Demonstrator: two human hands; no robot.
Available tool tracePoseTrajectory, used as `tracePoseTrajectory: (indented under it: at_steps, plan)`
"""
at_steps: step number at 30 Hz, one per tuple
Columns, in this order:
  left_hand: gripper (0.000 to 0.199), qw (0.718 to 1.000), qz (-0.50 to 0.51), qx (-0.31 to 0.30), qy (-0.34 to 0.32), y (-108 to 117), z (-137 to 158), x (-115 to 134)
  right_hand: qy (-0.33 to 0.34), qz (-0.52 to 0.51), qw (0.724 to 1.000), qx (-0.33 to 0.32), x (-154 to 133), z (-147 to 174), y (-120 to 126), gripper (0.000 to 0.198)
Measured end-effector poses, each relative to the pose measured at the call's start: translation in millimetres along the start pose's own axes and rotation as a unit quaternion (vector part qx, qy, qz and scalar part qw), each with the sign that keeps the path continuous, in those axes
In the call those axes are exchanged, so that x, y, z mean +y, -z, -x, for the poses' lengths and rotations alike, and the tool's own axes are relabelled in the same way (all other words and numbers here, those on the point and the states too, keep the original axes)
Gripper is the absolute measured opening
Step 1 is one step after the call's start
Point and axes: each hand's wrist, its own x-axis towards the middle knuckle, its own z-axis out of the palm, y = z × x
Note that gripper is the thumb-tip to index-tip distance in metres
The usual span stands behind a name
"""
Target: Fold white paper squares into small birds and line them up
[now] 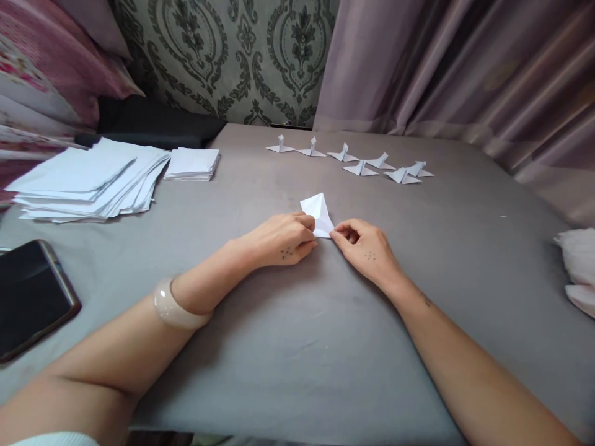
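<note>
Between my hands, near the middle of the table, is a small white folded paper [320,210] with creases and a pointed top. My left hand [288,238] pinches its left side, the fingers curled and partly covering it. At the lower right corner, the thumb and index finger of my right hand [367,248] close on the paper's edge. Beyond my hands, several finished-looking white origami birds [360,168] stand on the table, their wings spread flat and their centres upright.
The table has a grey cloth [279,371]. At the left lie a loose stack of white paper sheets [79,173], a neater stack of small paper squares [193,162] and a dark phone [32,297]. A white bundle [579,266] sits at the right edge. Curtains [418,62] hang behind.
</note>
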Motion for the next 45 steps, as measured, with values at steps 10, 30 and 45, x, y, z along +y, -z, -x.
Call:
tracePoseTrajectory:
  at_steps: [10,30,45]
  plan:
    - [0.018,0.979,-0.011,0.197,0.046,-7.6,1.2,-5.4,0.051,-0.076,0.995,0.040,-3.2,-4.1,-5.7,0.014]
    - [0.026,0.993,-0.020,0.115,0.019,-13.6,0.1,-3.0,0.122,0.166,0.979,-0.006,-8.4,13.2,6.8,0.013]
    - [0.032,0.970,0.058,0.129,0.197,-27.7,-10.2,-8.2,0.177,0.101,0.979,0.010,-3.8,7.5,-6.4,0.019]
